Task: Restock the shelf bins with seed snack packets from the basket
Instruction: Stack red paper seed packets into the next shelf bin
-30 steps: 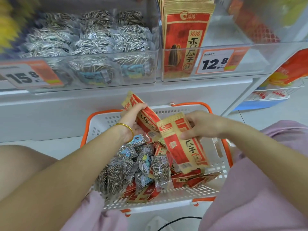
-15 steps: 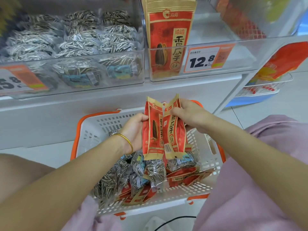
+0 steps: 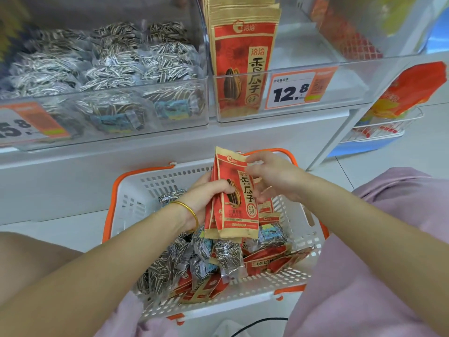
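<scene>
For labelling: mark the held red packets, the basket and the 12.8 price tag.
held red packets [image 3: 243,215], head view, front packet's printed face
basket [image 3: 143,193], head view, bare white left wall
12.8 price tag [image 3: 290,92], head view, printed digits

A thin gold metal bangle [image 3: 192,211] circles the wrist of the left hand [image 3: 209,198]. Loose pale pink cloth [image 3: 364,276] drapes below and right of the bangle.

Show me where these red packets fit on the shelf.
Right bin: bare floor right of the upright red packets, behind the price tag. Left bin is packed with striped packets.
</scene>
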Available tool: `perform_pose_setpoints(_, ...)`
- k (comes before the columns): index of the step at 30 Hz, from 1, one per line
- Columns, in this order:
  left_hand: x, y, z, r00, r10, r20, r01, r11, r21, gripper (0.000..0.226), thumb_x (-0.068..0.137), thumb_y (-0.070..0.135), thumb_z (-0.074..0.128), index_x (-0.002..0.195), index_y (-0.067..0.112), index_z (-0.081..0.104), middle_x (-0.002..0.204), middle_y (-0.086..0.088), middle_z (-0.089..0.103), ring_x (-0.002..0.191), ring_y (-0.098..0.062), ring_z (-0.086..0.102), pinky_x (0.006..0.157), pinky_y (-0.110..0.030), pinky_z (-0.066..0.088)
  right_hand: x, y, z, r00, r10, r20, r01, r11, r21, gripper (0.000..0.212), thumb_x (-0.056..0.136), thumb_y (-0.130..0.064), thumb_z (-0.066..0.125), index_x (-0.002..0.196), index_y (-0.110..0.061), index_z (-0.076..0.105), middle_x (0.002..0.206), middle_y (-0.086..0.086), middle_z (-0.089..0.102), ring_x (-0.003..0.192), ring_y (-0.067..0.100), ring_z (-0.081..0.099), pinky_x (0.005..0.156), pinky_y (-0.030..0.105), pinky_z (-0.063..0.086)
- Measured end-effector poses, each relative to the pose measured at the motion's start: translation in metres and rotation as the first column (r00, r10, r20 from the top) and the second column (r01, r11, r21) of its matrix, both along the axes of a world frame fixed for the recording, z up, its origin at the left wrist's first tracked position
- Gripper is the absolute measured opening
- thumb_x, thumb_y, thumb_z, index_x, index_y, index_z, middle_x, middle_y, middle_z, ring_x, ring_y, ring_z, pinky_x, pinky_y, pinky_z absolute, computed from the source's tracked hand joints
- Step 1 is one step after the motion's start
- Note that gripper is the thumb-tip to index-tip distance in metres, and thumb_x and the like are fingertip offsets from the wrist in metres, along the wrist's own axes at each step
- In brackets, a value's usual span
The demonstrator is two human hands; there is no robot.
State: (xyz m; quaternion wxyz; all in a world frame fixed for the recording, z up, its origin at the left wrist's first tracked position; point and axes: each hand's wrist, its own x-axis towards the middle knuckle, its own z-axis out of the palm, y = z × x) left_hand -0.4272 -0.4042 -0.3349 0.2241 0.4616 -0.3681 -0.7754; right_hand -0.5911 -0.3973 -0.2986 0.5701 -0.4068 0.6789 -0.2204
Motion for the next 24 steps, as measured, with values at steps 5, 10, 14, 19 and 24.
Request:
perform_pose_setpoints(5, -0.004, 0.001, 0.026, 0.999, -0.003, -0.051, -0.003, 0.994, -0.110, 0.056, 0.064, 0.012, 0.061, 0.119, 0.015, 0.051, 0.099, -0.014, 0.069, 0.079, -0.023, 0.070, 0.069, -0.038, 0.058, -0.009, 0.019, 0.006, 0.962, 0.123, 0.242, -0.134, 0.991, 0.028, 0.058, 0.081, -0.055, 0.057, 0.124, -0.016, 0.055, 0.116, 0.010, 0.067, 0.103, 0.027, 0.066, 0.093, 0.047, 0.051)
perform_pose_setpoints(10, -0.014, -0.003, 0.065, 0.995, 0.006, 0.103, 0.030, 0.940, -0.341, 0.062, 0.060, 0.024, 0.065, 0.117, 0.008, 0.047, 0.100, -0.013, 0.067, 0.081, -0.022, 0.069, 0.073, -0.038, 0.057, 0.001, 0.045, 0.023, 0.799, -0.004, 0.602, 0.103, 0.986, -0.130, 0.047, 0.082, -0.023, 0.067, 0.125, -0.010, 0.055, 0.114, 0.015, 0.067, 0.097, 0.027, 0.067, 0.092, 0.043, 0.053)
perform_pose_setpoints(14, -0.016, -0.012, 0.121, 0.938, -0.123, 0.323, 0.310, 0.714, -0.628, 0.047, 0.070, 0.051, 0.059, 0.100, 0.014, 0.060, 0.092, 0.001, 0.068, 0.080, -0.009, 0.066, 0.075, -0.030, 0.054, -0.017, 0.050, 0.066, 0.808, 0.031, 0.588, 0.160, 0.950, -0.270, 0.047, 0.073, -0.015, 0.070, 0.118, -0.010, 0.059, 0.100, 0.012, 0.071, 0.081, 0.022, 0.070, 0.076, 0.035, 0.059)
perform_pose_setpoints(19, -0.022, -0.052, 0.184, 0.925, 0.278, 0.260, 0.145, 0.376, -0.915, 0.016, 0.076, 0.039, 0.050, 0.080, 0.027, 0.060, 0.083, 0.007, 0.062, 0.073, -0.002, 0.056, 0.070, -0.022, 0.047, -0.061, 0.012, 0.139, 0.828, -0.040, 0.560, 0.296, 0.879, -0.375, 0.029, 0.064, -0.026, 0.066, 0.091, -0.015, 0.065, 0.073, 0.001, 0.073, 0.062, 0.012, 0.070, 0.062, 0.028, 0.059)
perform_pose_setpoints(24, -0.026, -0.119, 0.206, 0.746, 0.526, 0.408, 0.383, 0.162, -0.909, 0.037, 0.077, 0.031, 0.045, 0.099, 0.012, 0.069, 0.094, -0.003, 0.061, 0.100, -0.023, 0.058, 0.096, -0.036, 0.044, -0.109, -0.102, 0.161, 0.876, -0.250, 0.411, 0.388, 0.873, -0.297, 0.017, 0.084, -0.029, 0.066, 0.097, -0.019, 0.063, 0.086, 0.002, 0.073, 0.077, 0.017, 0.070, 0.074, 0.039, 0.056)
